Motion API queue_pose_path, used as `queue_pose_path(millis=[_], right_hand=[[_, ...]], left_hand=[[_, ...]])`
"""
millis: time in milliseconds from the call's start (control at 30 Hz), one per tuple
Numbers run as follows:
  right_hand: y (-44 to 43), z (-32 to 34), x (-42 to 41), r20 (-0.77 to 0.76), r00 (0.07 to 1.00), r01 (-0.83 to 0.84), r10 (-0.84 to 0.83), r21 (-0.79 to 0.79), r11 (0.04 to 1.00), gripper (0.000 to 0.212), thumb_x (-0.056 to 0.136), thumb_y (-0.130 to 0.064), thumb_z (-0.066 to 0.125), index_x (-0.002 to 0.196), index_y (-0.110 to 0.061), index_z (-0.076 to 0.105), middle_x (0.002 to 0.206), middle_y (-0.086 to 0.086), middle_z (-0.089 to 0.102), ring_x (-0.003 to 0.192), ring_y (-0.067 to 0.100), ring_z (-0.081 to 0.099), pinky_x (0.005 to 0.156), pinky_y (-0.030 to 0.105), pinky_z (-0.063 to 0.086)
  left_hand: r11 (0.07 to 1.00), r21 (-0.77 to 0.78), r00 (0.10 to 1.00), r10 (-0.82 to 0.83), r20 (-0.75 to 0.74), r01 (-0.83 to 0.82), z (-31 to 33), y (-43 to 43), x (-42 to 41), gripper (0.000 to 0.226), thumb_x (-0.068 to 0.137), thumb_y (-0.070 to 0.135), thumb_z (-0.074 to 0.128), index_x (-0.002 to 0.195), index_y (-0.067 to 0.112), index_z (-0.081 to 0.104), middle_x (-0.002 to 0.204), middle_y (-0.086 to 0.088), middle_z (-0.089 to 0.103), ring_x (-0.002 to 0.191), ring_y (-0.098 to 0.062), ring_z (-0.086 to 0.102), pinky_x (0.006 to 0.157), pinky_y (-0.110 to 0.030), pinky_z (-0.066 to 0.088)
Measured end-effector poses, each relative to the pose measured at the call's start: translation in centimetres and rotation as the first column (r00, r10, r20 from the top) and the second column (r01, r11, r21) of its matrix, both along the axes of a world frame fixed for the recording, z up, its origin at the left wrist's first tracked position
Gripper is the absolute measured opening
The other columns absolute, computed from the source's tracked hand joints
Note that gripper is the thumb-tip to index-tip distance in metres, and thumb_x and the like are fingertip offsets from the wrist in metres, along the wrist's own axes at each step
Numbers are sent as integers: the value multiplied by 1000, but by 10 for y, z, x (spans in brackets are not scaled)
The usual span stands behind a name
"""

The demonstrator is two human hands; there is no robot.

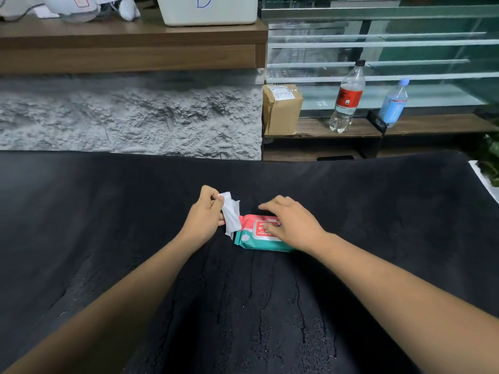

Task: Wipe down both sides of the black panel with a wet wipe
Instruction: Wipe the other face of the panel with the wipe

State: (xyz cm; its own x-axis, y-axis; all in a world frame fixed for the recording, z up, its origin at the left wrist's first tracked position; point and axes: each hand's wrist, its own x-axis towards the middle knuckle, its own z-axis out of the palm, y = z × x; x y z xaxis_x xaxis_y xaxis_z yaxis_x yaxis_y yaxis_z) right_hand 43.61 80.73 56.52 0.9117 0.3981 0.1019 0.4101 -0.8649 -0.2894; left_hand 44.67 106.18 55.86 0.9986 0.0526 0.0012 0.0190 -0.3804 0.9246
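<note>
Head view, one entry per item:

- Black panel (364, 211): large and matte. It lies flat and fills the lower half of the frame from side to side. Its near part carries wet streaks and fine droplets.
- Wipes pack (252, 236): soft pack in teal and pink with a red-bordered lid label. It lies flat on the black panel near its middle, long side running left to right.
- Wet wipe (231, 215): white crumpled sheet held up just beside the left end of the wipes pack. Its lower edge hangs at the pack's corner; whether they touch cannot be told.
- Left hand (205, 215): fingers and thumb are curled and pinch the upper part of the wet wipe, above the panel's surface.
- Right hand (293, 224): laid palm down over the right half of the wipes pack. The fingers are relaxed and spread, the thumb rests on the lid label, and nothing is gripped.
- The two hands are near each other but apart, with the pack's left end between them.
- Stone wall (129, 117): rough and grey, behind the panel's far edge on the left.
- Wooden shelf (129, 36): above the stone wall. It bears a white bin (208, 12) with a blue mark.
- Low ledge (437, 125): far right. It holds a cardboard parcel (282, 109), a clear bottle with red label (347, 99) and a blue bottle (393, 103), all upright in front of striped glass
</note>
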Motion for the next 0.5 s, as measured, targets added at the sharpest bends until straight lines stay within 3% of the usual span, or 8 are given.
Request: queue_pose_path(millis=[133, 233, 333, 400, 500], right_hand=[[4, -13, -3, 87, 996, -27, 34, -71, 997, 27, 103, -37, 60, 127, -33, 72, 125, -14, 61, 110, 13, 53, 99, 28, 41], [7, -22, -9, 151, 988, -10, 29, -122, 992, 24, 106, -35, 52, 114, -27, 73, 114, -11, 65, 102, 15, 56, 93, 30, 43], [8, -29, -18, 190, 981, -8, 36, -149, 989, 26, 107, -33, 46, 104, -21, 69, 102, -6, 66, 97, 18, 57, 91, 33, 46], [7, -32, -25, 192, 981, -11, 38, -139, 990, 30, 107, -37, 45, 111, -21, 69, 108, -5, 68, 103, 19, 58, 94, 35, 47], [4, -37, -36, 114, 993, -8, 22, -119, 993, 53, 103, -57, 45, 139, -21, 63, 140, -6, 62, 128, 18, 54, 108, 34, 44]], left_hand=[[1000, -9, 1000, -2, -4, 2, -2, 4, 1, 15, 110, 35, 45, 101, 23, 46, 102, -12, 66, 87, -26, 73, 78, -41, 66], [1000, -23, 1000, -3, -14, 2, -3, 5, 2, 15, 110, 34, 45, 102, 21, 46, 106, -16, 66, 92, -30, 74, 78, -42, 66], [1000, -27, 1000, -4, -12, 3, -6, 7, 3, 14, 110, 34, 46, 101, 22, 46, 106, -14, 66, 88, -23, 74, 77, -40, 66], [1000, -23, 1000, -1, -9, 1, -7, 8, 3, 15, 109, 35, 46, 101, 23, 46, 106, -12, 66, 84, -18, 73, 76, -39, 66], [1000, -31, 1000, 0, -11, -1, -9, 7, 2, 16, 109, 36, 46, 100, 23, 46, 103, -12, 67, 83, -18, 73, 76, -40, 66]])
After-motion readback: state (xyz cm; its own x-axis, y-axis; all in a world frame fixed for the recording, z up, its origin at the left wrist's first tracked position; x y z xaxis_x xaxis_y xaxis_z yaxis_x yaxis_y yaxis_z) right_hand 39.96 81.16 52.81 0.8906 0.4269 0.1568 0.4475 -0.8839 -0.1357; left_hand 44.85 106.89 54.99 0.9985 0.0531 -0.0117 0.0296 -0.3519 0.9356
